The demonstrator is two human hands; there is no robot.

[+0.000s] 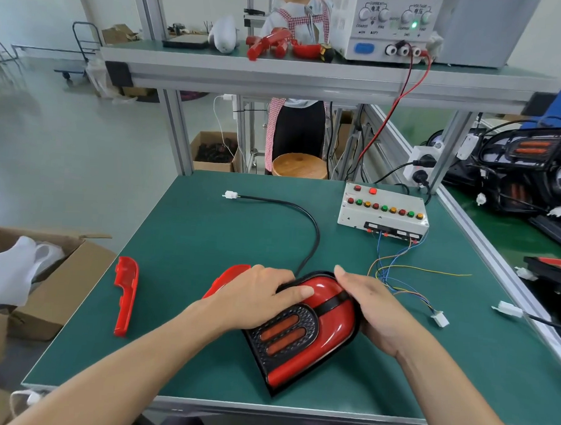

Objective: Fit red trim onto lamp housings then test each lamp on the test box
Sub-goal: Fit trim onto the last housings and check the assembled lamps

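Left hand (259, 296) lies palm-down, fingers extended, pressing the red trim (329, 311) on the lamp housing (286, 347). Right hand (370, 307) cups the housing's 3 o'clock edge, fingers curled. Test box (383, 212) sits at 1 o'clock; loose trim piece (126, 294) at 9 o'clock.

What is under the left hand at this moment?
The left hand presses on the lamp housing, thumb on its fitted red trim. A second red piece pokes out beside the hand, partly covered; how far it reaches underneath cannot be seen.
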